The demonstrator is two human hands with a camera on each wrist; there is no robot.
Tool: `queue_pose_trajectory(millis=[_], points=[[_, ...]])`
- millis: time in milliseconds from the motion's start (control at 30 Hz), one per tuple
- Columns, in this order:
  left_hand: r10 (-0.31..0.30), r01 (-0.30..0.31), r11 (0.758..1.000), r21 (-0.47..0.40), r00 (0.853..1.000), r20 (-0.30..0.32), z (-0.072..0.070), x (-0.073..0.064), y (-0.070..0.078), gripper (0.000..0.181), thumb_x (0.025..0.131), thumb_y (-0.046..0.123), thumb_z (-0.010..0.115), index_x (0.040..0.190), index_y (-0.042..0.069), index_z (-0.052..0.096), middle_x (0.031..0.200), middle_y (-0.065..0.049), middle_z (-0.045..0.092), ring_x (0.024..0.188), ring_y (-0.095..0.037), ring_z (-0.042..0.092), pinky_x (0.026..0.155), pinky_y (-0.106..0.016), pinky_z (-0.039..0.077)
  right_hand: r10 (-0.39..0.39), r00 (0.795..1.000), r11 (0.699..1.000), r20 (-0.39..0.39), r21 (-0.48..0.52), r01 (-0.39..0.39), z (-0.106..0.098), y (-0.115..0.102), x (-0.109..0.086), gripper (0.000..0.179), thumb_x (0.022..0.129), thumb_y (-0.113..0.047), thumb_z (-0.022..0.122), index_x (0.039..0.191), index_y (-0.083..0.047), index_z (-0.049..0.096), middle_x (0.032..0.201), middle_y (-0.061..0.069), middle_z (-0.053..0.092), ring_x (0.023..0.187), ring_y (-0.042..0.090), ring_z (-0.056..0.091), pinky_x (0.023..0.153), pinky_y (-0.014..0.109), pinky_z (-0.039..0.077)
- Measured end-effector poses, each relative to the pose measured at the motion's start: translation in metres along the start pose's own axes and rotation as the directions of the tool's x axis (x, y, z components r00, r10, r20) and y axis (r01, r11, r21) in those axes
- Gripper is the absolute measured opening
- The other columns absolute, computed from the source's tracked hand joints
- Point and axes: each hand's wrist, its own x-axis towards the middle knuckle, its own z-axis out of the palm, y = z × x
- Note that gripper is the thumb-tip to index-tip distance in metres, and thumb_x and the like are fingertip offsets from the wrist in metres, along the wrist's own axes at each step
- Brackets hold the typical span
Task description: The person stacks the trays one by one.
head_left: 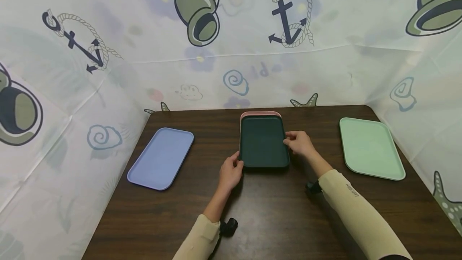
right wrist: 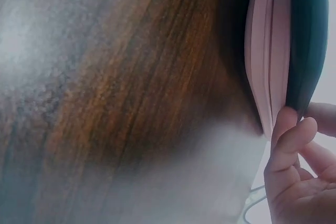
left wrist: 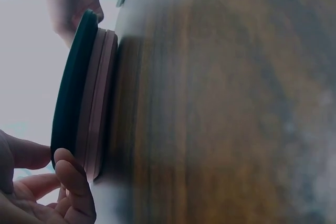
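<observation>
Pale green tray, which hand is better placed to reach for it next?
Probably the right hand: it grips the right edge of the dark green tray, nearer the pale green tray. The left hand holds the left edge, farther away.

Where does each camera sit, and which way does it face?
Head: worn on the head, facing forward and down at table and dark green tray; left hand, right hand, sleeves show.
Left wrist: on that wrist, facing the tray's side; left fingers near, right hand beyond.
Right wrist: on that wrist, facing the opposite side; right fingers show.
Wrist views share: tray, pink edges beneath.
</observation>
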Motion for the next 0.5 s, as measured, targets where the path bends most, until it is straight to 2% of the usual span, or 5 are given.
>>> queue_pose_trajectory(millis=[133, 500], points=[[0.012, -0.012, 1.000, 0.006, 1.000, -0.015, 0.0020, 0.0034, -0.0010, 0.046, 0.095, 0.014, 0.053, 0.140, 0.007, 0.054, 0.083, -0.001, 0.054, 0.059, -0.015, 0.050, 0.062, -0.033, 0.037, -0.004, 1.000, 1.000, 0.012, 0.003, 0.004, -0.0009, -0.0022, 0.0002, 0.042, 0.096, -0.011, 0.060, 0.135, 0.006, 0.054, 0.112, 0.020, 0.061, 0.065, 0.016, 0.056, 0.052, 0.028, 0.048], [0.024, -0.023, 0.999, 0.037, 0.999, -0.046, 0.0037, 0.0105, 0.0003, 0.045, 0.096, 0.015, 0.054, 0.140, 0.008, 0.055, 0.083, -0.003, 0.053, 0.058, -0.017, 0.044, 0.057, -0.032, 0.034, -0.034, 0.999, 0.999, 0.031, 0.001, 0.034, -0.0008, 0.0002, 0.0056, 0.046, 0.096, -0.006, 0.059, 0.138, 0.009, 0.049, 0.116, 0.021, 0.057, 0.061, 0.017, 0.055, 0.053, 0.028, 0.049]])
